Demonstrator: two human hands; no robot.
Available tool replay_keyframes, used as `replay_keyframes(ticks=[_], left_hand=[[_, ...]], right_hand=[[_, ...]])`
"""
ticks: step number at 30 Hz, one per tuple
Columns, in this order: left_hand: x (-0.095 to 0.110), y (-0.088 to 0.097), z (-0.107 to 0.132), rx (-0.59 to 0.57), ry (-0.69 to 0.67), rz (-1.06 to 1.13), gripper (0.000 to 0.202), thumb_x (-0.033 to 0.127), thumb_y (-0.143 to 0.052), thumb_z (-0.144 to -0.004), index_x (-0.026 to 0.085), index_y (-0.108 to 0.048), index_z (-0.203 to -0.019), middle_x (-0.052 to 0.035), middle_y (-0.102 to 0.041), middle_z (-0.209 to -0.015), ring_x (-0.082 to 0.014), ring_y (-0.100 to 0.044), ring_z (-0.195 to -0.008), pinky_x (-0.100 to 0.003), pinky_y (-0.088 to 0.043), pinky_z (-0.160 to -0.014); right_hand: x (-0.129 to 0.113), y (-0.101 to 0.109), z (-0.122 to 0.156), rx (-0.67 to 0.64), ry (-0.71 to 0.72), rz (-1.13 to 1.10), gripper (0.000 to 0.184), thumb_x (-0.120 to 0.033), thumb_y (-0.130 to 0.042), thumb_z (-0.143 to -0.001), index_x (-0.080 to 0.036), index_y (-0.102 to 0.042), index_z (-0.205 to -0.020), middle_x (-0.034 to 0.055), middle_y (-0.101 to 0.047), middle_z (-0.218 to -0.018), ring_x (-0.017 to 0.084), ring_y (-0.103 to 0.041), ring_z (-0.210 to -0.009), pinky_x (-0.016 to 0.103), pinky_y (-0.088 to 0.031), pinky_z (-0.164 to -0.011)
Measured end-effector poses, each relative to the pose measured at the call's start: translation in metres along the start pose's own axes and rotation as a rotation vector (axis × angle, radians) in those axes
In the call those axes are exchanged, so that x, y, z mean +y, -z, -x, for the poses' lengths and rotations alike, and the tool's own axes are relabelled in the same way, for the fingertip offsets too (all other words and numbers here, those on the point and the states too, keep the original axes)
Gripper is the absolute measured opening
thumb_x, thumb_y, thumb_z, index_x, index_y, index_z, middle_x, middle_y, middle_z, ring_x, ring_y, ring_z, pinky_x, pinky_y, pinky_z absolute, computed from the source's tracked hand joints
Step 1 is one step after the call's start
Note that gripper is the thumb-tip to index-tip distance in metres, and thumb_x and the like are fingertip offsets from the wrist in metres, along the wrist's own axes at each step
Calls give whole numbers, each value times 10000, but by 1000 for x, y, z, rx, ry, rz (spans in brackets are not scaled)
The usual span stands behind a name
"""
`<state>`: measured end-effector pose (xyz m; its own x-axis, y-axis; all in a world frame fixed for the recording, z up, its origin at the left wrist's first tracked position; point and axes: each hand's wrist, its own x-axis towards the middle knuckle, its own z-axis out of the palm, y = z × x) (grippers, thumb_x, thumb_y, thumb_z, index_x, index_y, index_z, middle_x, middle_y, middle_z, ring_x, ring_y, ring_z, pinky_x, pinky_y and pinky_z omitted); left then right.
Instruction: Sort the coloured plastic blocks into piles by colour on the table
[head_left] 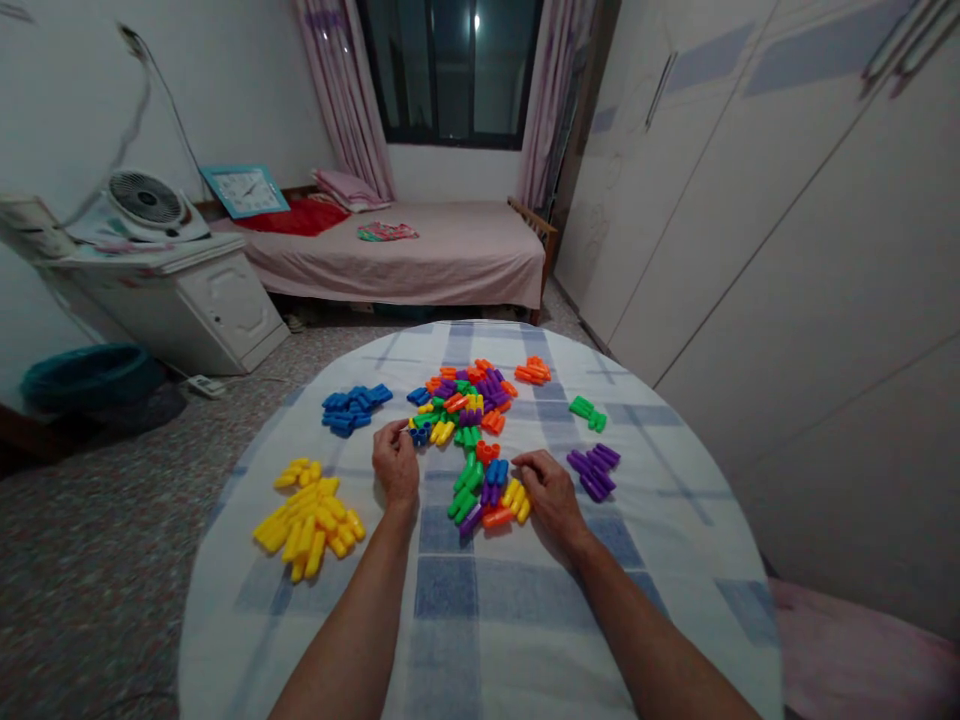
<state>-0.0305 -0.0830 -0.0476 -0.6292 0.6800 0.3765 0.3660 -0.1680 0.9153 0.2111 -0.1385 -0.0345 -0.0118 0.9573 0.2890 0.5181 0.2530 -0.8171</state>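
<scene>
A mixed heap of coloured plastic tube blocks (469, 410) lies in the middle of a round table covered with a blue-checked cloth (480, 600). My left hand (395, 462) rests at the heap's left edge, fingers pinched together at a small blue block (417, 436). My right hand (549, 492) lies palm down beside a smaller mixed cluster (487, 495), fingers curled and touching a yellow block (516, 496). Sorted piles surround the heap: yellow (309, 518), blue (352, 408), purple (593, 470), green (587, 411), orange (533, 371).
Beyond the table stands a bed with pink sheets (420, 250), a white cabinet (187, 300) carrying a fan (146, 205) at the left, and white wardrobe doors (750, 200) along the right. A teal basin (86, 375) sits on the floor at left.
</scene>
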Motion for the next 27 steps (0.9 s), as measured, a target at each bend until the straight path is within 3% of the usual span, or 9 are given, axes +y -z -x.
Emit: replay_keyframes(ticks=[4, 8, 11, 14, 18, 22, 27], left_hand=[[2, 0, 1, 1, 4, -9, 223, 183, -480, -748, 177, -674, -858, -57, -624, -944, -170, -600, -908, -279, -496, -828], [2, -1, 1, 0, 22, 4, 224, 181, -489, -740, 180, -676, -863, -54, -617, -949, -169, -599, -917, -283, -493, -846], [-1, -1, 1, 18, 10, 17, 218, 178, -491, -732, 181, -674, -850, -55, -612, -947, -173, -598, -930, -295, -488, -870], [-3, -1, 0, 22, -6, 27, 217, 176, -496, -724, 187, -675, -845, -57, -612, -962, -179, -592, -954, -300, -485, -878], [-4, -1, 0, 13, 0, 30, 211, 191, -507, -741, 195, -683, -857, -58, -615, -988, -181, -585, -987, -300, -481, -887], [-3, -1, 0, 4, 36, 33, 204, 197, -511, -755, 194, -687, -859, -61, -611, -1005, -182, -582, -999, -304, -479, -900], [-2, -2, 1, -5, 55, 24, 199, 195, -517, -758, 200, -688, -859, -62, -602, -1026, -180, -580, -1003, -302, -477, -902]], right_hand=[[0, 10, -15, -166, -90, 5, 259, -220, -475, -818, -177, -684, -965, 60, -676, -978, 174, -621, -896, 297, -478, -826], [3, 19, -55, -286, -146, 92, 330, -209, -534, -813, -158, -657, -1114, 78, -672, -1066, 172, -633, -895, 300, -497, -830], [11, 17, -93, -216, -79, 275, 379, -146, -522, -815, -159, -630, -1178, 97, -640, -1149, 160, -627, -906, 310, -485, -884], [21, 9, -129, -152, 35, 419, 418, -111, -507, -823, -165, -599, -1226, 119, -580, -1255, 178, -597, -1040, 334, -457, -959], [32, -3, -165, -231, 172, 553, 487, -64, -516, -801, -164, -576, -1273, 119, -539, -1321, 208, -516, -1195, 331, -412, -1019], [36, -11, -182, -326, 187, 574, 494, -63, -525, -804, -171, -569, -1284, 91, -569, -1291, 199, -532, -1168, 287, -415, -991], [38, -7, -179, -309, 163, 641, 400, -181, -557, -863, -178, -574, -1263, 104, -584, -1183, 186, -568, -1061, 263, -434, -901]])
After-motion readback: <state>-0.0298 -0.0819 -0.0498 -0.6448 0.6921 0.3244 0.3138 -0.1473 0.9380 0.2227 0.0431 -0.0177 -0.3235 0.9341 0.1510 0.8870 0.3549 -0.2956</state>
